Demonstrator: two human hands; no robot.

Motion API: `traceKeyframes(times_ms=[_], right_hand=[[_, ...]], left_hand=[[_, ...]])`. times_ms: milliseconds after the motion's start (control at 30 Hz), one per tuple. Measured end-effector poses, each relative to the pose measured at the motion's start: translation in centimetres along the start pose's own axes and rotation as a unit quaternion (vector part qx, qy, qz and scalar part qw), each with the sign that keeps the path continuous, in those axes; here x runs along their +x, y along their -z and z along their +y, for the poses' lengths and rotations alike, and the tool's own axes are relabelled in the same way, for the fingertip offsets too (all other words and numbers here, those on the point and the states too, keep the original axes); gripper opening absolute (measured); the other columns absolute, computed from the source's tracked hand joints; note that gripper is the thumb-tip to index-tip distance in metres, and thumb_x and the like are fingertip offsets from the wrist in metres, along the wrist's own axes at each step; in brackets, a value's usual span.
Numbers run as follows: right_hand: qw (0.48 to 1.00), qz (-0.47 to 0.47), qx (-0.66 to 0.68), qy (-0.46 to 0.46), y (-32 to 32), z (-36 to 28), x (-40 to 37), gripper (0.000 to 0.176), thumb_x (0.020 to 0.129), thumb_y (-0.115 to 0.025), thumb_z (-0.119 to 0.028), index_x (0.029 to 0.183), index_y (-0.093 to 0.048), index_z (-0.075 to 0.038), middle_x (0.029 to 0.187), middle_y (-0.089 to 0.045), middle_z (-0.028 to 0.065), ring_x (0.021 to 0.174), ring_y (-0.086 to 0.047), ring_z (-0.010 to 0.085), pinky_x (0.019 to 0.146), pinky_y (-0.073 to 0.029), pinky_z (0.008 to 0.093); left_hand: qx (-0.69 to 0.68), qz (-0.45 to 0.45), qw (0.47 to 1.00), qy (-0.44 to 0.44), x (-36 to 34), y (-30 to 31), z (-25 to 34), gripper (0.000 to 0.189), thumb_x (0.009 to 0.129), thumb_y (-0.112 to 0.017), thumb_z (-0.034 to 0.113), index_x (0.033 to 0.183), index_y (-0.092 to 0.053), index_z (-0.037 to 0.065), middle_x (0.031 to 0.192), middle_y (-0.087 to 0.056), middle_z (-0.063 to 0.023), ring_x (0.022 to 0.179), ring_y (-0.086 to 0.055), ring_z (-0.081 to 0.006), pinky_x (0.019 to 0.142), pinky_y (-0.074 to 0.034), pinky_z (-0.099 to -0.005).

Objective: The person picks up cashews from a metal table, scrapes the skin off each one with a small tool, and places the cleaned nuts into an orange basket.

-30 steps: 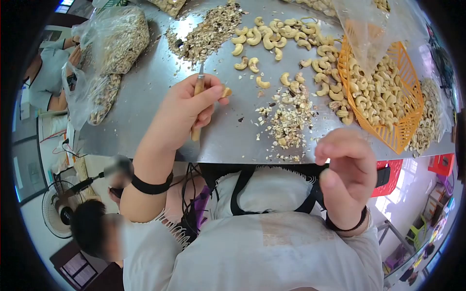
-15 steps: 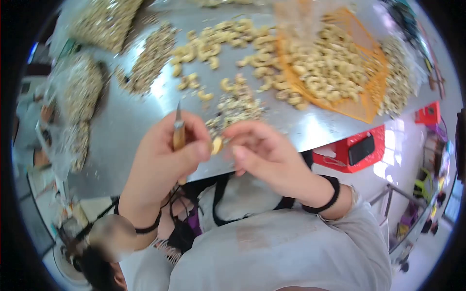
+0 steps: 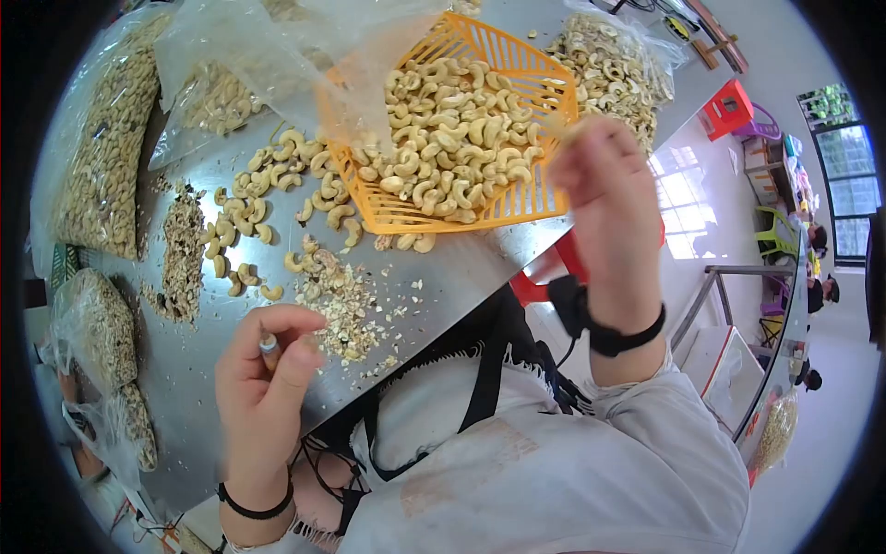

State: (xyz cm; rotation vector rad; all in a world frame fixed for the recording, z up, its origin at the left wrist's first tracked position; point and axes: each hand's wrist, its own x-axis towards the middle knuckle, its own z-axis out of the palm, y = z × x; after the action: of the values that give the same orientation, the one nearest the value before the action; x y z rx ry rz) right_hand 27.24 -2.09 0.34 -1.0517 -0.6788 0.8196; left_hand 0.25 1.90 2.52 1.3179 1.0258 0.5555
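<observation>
Left hand is curled tight round a small knife. Only the handle end shows above the thumb; the blade is hidden. The hand sits low over the worktop, well below and left of the orange basket. Judged: the knife is parked in the fist so it stays ready while the other hand travels.

Right hand is raised at the basket's right rim, fingers bunched narrow. A pale bit at the tips may be a kernel; blur makes it impossible to confirm.

The basket is heaped with peeled cashews, probably kept there to hold clean ones apart from waste. A clear plastic bag drapes over its upper left corner.

Loose cashews lie scattered just left of the basket. A scrap pile of skins and crumbs lies below the basket's left corner, near the knife hand, which suggests peeling is done there. A second strip of scraps lies farther left. Filled bags line the far left edge, well apart from the basket.
</observation>
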Motion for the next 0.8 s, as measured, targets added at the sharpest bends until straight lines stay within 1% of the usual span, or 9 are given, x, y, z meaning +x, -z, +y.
traceKeyframes(times_ms=[33, 133, 167, 233, 333, 433, 633, 700, 800], right_hand=[[0.998, 0.032, -0.001, 0.046, 1.4, -0.4, 1.1, 0.013, 0.079, -0.055, -0.012, 0.086, -0.053, -0.001, 0.074, -0.054, 0.0043, 0.063, -0.050, 0.0083, 0.060, -0.041, 0.0203], [0.993, 0.078, -0.010, 0.092, 5.0, -0.3, 4.5, 0.018, 0.078, -0.056, -0.012, 0.090, -0.052, 0.000, 0.077, -0.054, 0.0054, 0.064, -0.049, 0.0089, 0.061, -0.041, 0.0205], [0.992, 0.079, -0.011, 0.093, 5.9, 0.2, 5.4, 0.018, 0.078, -0.056, -0.012, 0.090, -0.052, 0.000, 0.077, -0.054, 0.0054, 0.064, -0.049, 0.0089, 0.061, -0.041, 0.0205], [0.972, 0.155, -0.144, 0.101, 7.0, 1.0, 6.6, 0.022, 0.077, -0.057, -0.011, 0.094, -0.051, 0.001, 0.079, -0.054, 0.0051, 0.066, -0.049, 0.0088, 0.062, -0.041, 0.0207], [0.968, 0.168, -0.164, 0.085, 7.6, 1.1, 6.1, 0.023, 0.077, -0.057, -0.011, 0.096, -0.052, 0.001, 0.081, -0.054, 0.0047, 0.067, -0.050, 0.0083, 0.063, -0.041, 0.0209], [0.987, 0.118, -0.109, 0.031, 6.3, 0.7, 4.4, 0.022, 0.077, -0.057, -0.010, 0.096, -0.052, 0.000, 0.082, -0.055, 0.0044, 0.067, -0.049, 0.0079, 0.064, -0.040, 0.0208], [0.995, 0.050, -0.083, 0.016, 2.5, 0.0, 1.2, 0.018, 0.078, -0.055, -0.009, 0.093, -0.053, 0.001, 0.080, -0.056, 0.0056, 0.066, -0.049, 0.0076, 0.064, -0.039, 0.0202], [0.996, 0.021, -0.086, 0.014, 1.4, 0.0, 0.3, 0.017, 0.078, -0.055, -0.009, 0.091, -0.053, 0.001, 0.079, -0.057, 0.0059, 0.067, -0.049, 0.0079, 0.063, -0.039, 0.0200], [0.996, -0.028, -0.079, 0.000, 0.3, 0.2, -0.7, 0.014, 0.078, -0.054, -0.008, 0.090, -0.054, 0.001, 0.078, -0.056, 0.0055, 0.068, -0.049, 0.0079, 0.063, -0.038, 0.0198]], left_hand=[[-0.008, 0.013, 1.000, 0.007, 0.0, 0.2, -0.1, 0.015, 0.079, -0.053, 0.009, 0.092, -0.052, 0.002, 0.079, -0.048, 0.0018, 0.068, -0.041, -0.0028, 0.059, -0.033, -0.0146], [0.009, 0.039, 0.999, 0.027, -0.1, 0.7, -0.5, 0.014, 0.080, -0.053, 0.012, 0.091, -0.053, 0.003, 0.077, -0.049, 0.0027, 0.067, -0.040, -0.0020, 0.057, -0.032, -0.0141], [0.009, 0.038, 0.999, 0.027, -0.1, 0.8, -0.7, 0.014, 0.080, -0.053, 0.012, 0.091, -0.053, 0.003, 0.077, -0.049, 0.0027, 0.067, -0.040, -0.0020, 0.057, -0.032, -0.0141], [0.014, 0.065, 0.998, 0.022, -0.1, 1.0, -1.0, 0.014, 0.081, -0.053, 0.014, 0.091, -0.053, 0.004, 0.073, -0.049, 0.0037, 0.061, -0.039, -0.0006, 0.052, -0.029, -0.0135], [0.039, 0.092, 0.994, 0.031, -0.2, 1.7, -0.8, 0.014, 0.081, -0.052, 0.014, 0.091, -0.053, 0.005, 0.070, -0.049, 0.0039, 0.056, -0.037, 0.0004, 0.048, -0.026, -0.0133], [0.055, 0.134, 0.989, 0.039, 0.5, 2.8, -1.0, 0.014, 0.081, -0.051, 0.014, 0.091, -0.053, 0.005, 0.068, -0.049, 0.0036, 0.053, -0.034, 0.0014, 0.046, -0.024, -0.0132], [0.167, 0.180, 0.969, 0.006, 3.5, 5.1, -2.6, 0.013, 0.080, -0.054, 0.014, 0.084, -0.055, 0.002, 0.064, -0.046, 0.0044, 0.052, -0.034, -0.0011, 0.046, -0.025, -0.0159], [0.245, 0.154, 0.957, -0.025, 4.5, 6.0, -3.0, 0.014, 0.079, -0.054, 0.014, 0.084, -0.054, 0.001, 0.065, -0.046, 0.0038, 0.055, -0.037, -0.0013, 0.047, -0.027, -0.0161], [0.266, 0.145, 0.953, -0.031, 6.2, 6.6, -3.1, 0.014, 0.079, -0.054, 0.014, 0.087, -0.054, 0.002, 0.063, -0.042, 0.0046, 0.057, -0.037, -0.0031, 0.049, -0.030, -0.0182]])
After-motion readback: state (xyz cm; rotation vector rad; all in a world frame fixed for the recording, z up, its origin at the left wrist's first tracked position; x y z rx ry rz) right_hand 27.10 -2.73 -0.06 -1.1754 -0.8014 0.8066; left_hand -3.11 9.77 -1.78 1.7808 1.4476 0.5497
